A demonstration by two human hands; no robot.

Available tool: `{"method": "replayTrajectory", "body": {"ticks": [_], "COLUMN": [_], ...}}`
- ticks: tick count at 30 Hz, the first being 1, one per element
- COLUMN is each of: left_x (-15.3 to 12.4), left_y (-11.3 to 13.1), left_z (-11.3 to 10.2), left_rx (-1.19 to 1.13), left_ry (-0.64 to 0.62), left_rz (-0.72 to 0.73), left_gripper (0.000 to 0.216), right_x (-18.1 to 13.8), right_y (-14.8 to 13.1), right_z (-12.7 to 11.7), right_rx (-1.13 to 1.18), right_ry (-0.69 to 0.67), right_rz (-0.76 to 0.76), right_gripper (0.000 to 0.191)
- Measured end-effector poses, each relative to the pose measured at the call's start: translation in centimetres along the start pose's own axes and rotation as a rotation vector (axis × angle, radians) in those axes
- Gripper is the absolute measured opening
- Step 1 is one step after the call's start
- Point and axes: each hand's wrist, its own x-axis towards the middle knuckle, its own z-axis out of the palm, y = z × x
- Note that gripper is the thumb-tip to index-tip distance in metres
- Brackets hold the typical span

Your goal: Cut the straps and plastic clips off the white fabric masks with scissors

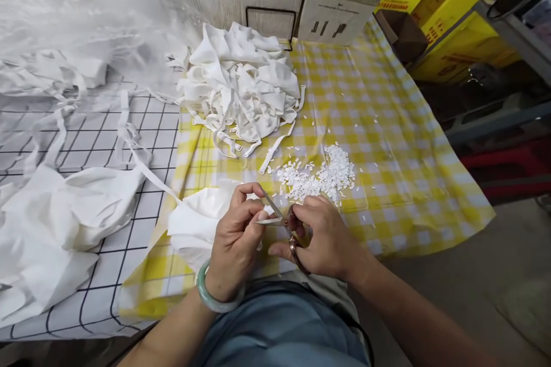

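Observation:
My right hand [325, 235] grips a pair of scissors [279, 220] by its brown handles, and the blades are spread apart. The blades point left at the fingertips of my left hand [241, 229]. Those fingers are pinched together on a white strap or piece of white cloth, mostly hidden by the hand. Beneath and behind the left hand lies a white garment [196, 221], with a strap running off to the upper left. Just beyond the scissors is a heap of small white clippings [322, 175].
A pile of white strapped garments [249, 86] stands at the back. More white garments [73, 218] lie at left, below clear plastic sheeting [77, 0]. Cardboard beer boxes [340, 17] line the back of the yellow checked tablecloth [400, 155]. A metal shelf [516, 40] is at right.

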Motion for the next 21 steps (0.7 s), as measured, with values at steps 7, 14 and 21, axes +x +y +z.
{"method": "replayTrajectory", "body": {"ticks": [7, 14, 21], "left_x": [0.09, -0.07, -0.5], "left_y": [0.05, -0.51, -0.79], "left_z": [0.07, 0.17, 0.33], "left_rx": [0.102, 0.087, 0.015], "left_ry": [-0.016, -0.041, -0.011], "left_rz": [0.031, 0.085, 0.012], "left_gripper": [0.026, 0.021, 0.017], "right_x": [-0.03, -0.03, 0.08], "right_y": [0.35, 0.16, -0.15], "right_z": [0.37, 0.34, 0.46], "right_rx": [0.039, 0.074, 0.097], "right_ry": [0.024, 0.007, 0.019], "right_rz": [-0.01, 0.026, 0.038], "right_gripper": [0.044, 0.045, 0.046]}}
